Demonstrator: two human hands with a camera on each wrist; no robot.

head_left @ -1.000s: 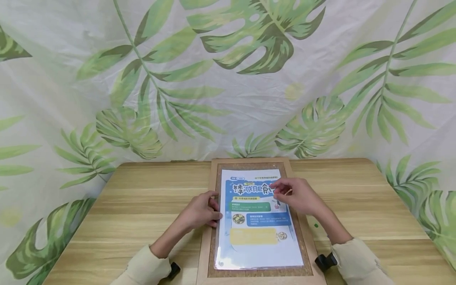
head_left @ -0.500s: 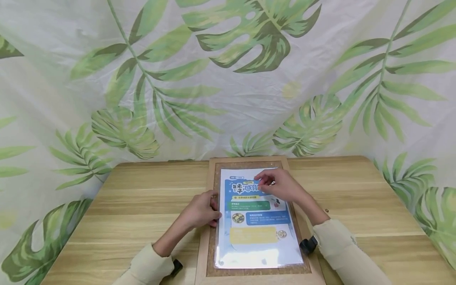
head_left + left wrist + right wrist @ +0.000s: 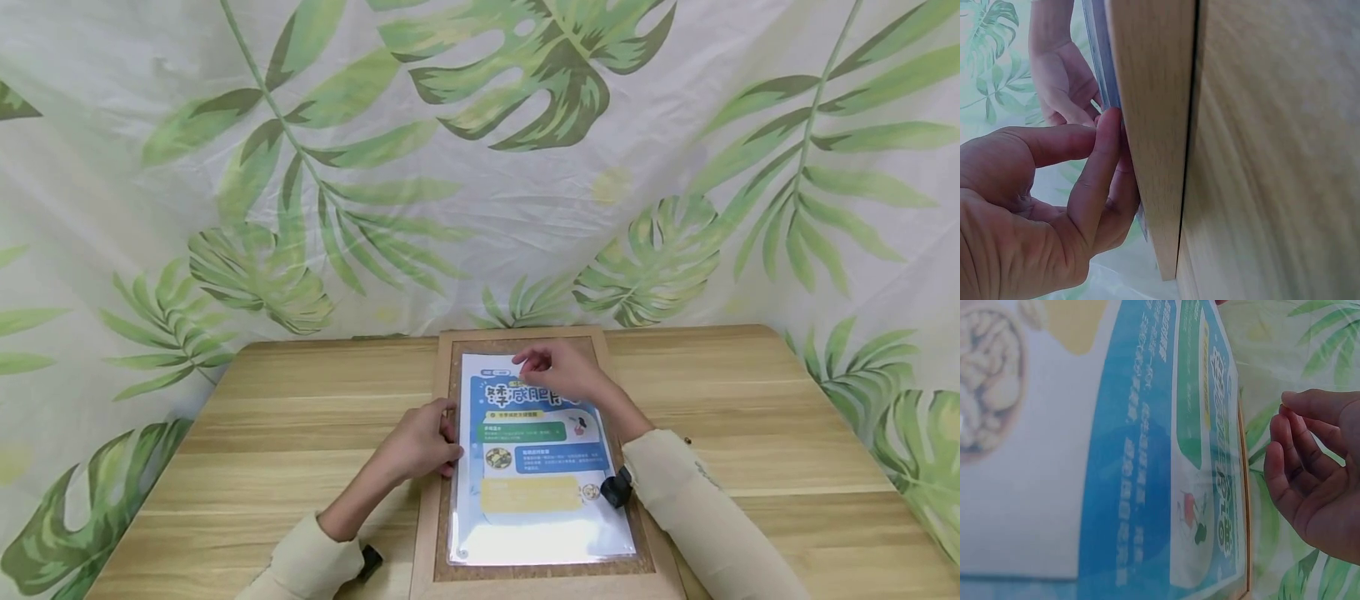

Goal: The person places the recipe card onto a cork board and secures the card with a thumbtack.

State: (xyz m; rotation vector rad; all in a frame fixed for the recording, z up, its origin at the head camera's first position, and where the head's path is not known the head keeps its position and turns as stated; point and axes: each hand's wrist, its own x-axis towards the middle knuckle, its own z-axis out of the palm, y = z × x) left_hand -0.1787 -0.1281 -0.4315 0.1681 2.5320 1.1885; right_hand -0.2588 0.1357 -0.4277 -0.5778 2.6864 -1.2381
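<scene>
A laminated poster in blue, green and yellow lies on a wood-framed cork board. My left hand is at the poster's left edge. In the left wrist view, that hand's thumb and index fingertips meet beside the board's wooden frame, seemingly pinching the poster's edge. Over the poster's title is my right hand, raised above the surface. The right wrist view has its thumb and index finger pinching a tiny dark reddish thing, too small to tell its kind. The other fingers are loosely curled.
The board lies on a wood-grain table, reaching the far edge. A small dark thing lies right of the board. A leaf-patterned cloth hangs behind. Black wrist cameras sit at both sleeves.
My right hand has moved left across the poster's top, from its right side toward the title's middle. The left hand keeps its place. A small green thing on the table is no longer visible.
</scene>
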